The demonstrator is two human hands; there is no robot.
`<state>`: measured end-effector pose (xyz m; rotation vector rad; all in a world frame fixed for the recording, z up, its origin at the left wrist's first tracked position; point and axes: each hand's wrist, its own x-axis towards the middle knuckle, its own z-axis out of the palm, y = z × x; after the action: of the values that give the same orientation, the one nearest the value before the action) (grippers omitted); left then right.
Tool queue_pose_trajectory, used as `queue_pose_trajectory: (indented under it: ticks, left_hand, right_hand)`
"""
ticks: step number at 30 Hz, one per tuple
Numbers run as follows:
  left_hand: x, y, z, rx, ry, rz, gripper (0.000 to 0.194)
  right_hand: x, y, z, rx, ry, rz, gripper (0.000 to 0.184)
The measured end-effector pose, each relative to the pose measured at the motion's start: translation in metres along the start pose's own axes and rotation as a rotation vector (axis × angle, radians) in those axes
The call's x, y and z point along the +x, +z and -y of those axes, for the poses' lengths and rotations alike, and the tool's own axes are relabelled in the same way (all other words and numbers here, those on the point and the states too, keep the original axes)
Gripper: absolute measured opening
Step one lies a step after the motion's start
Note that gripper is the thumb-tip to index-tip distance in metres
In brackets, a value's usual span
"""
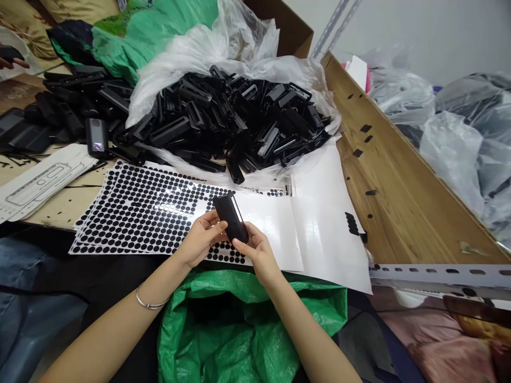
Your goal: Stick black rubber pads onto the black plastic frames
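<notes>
My left hand point(203, 238) and my right hand point(258, 252) both grip one black plastic casing point(230, 217), long and narrow with ridges along its face. It is tilted, my left thumb on its left side and my right fingers at its lower right corner. Under my hands lie white sheets of round black stickers point(143, 213), with part of the top sheet bare of dots. Beyond them, a heap of similar black casings point(223, 117) spills out of a clear plastic bag point(171, 64). Below my wrists hangs a green woven sack point(223, 340), its mouth open.
More black pieces point(72, 106) are piled at the left, near printed cards point(43, 181). Another person's hand point(16, 63) shows at the far left edge. A cardboard edge point(419, 159) slants along the right, beside bagged items point(451, 149).
</notes>
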<state>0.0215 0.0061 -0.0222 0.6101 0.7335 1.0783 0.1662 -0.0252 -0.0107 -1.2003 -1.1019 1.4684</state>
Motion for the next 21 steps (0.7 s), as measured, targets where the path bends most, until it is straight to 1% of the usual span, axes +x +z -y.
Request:
queue_pose_trajectory:
  ticks: [2, 4, 8, 13, 21]
  left_hand:
    - [-0.001, 0.001, 0.001, -0.009, -0.021, 0.001, 0.032]
    - [-0.002, 0.003, 0.002, -0.019, -0.042, 0.004, 0.032]
    - [-0.004, 0.006, 0.003, -0.045, -0.069, 0.003, 0.032]
    - [-0.006, 0.006, 0.005, -0.013, -0.085, 0.020, 0.032]
    - [-0.005, 0.006, 0.006, 0.056, -0.080, 0.030, 0.035]
  right_hand:
    - [0.001, -0.001, 0.002, -0.047, -0.040, -0.005, 0.032]
    - [0.000, 0.000, 0.002, -0.090, -0.090, -0.045, 0.035]
    - [-0.006, 0.005, 0.000, -0.148, -0.126, -0.093, 0.027]
    - [-0.011, 0.009, 0.002, -0.103, -0.110, -0.138, 0.023]
    - [-0.009, 0.007, 0.003, 0.027, -0.024, -0.139, 0.024]
